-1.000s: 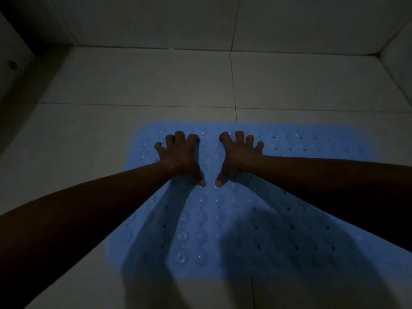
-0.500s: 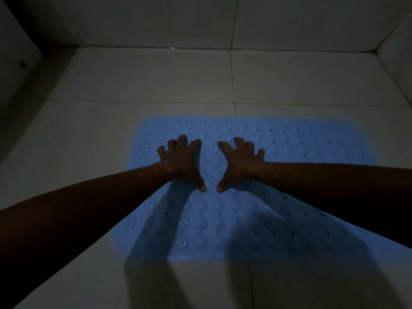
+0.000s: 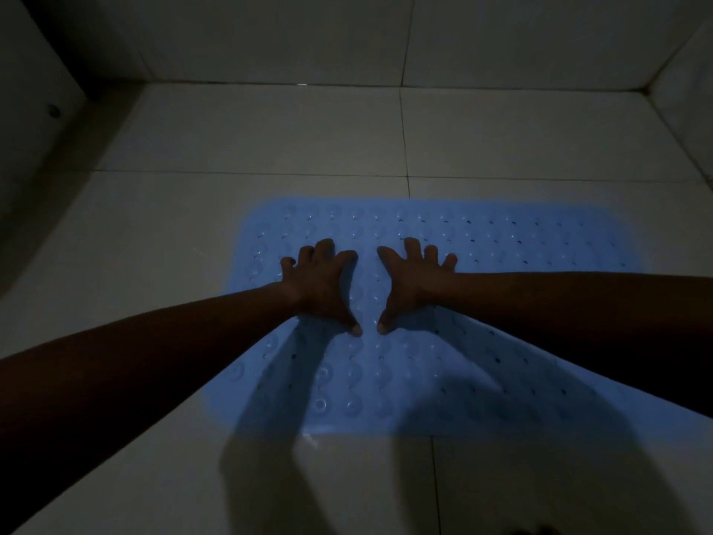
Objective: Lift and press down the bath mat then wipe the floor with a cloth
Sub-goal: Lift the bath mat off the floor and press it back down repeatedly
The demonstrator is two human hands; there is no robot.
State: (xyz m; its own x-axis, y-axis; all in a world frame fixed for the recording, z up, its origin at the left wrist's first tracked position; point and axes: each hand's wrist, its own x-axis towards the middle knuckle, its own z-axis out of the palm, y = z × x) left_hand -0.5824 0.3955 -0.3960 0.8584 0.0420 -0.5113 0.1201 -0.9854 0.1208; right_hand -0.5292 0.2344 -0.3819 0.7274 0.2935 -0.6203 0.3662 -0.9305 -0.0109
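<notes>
A light blue bath mat (image 3: 501,241) with rows of small holes and round suction bumps lies flat on the pale tiled floor (image 3: 247,140). My left hand (image 3: 322,285) rests palm down on the mat's left-centre part, fingers spread. Beside it, my right hand (image 3: 413,283) is also pressed flat on the mat with fingers apart. The two thumbs point toward each other, a small gap between them. Neither hand holds anything. No cloth is in view. The light is dim and my arms cast shadows over the mat's near part.
Tiled walls (image 3: 501,36) enclose the floor at the back and at the right. On the left a wall or ledge (image 3: 34,125) carries a small round fitting (image 3: 54,110). Bare floor tiles lie beyond and left of the mat.
Both hands have slid slightly toward me along the mat, staying flat with fingers spread. The view has shifted, so more of the mat's far edge shows.
</notes>
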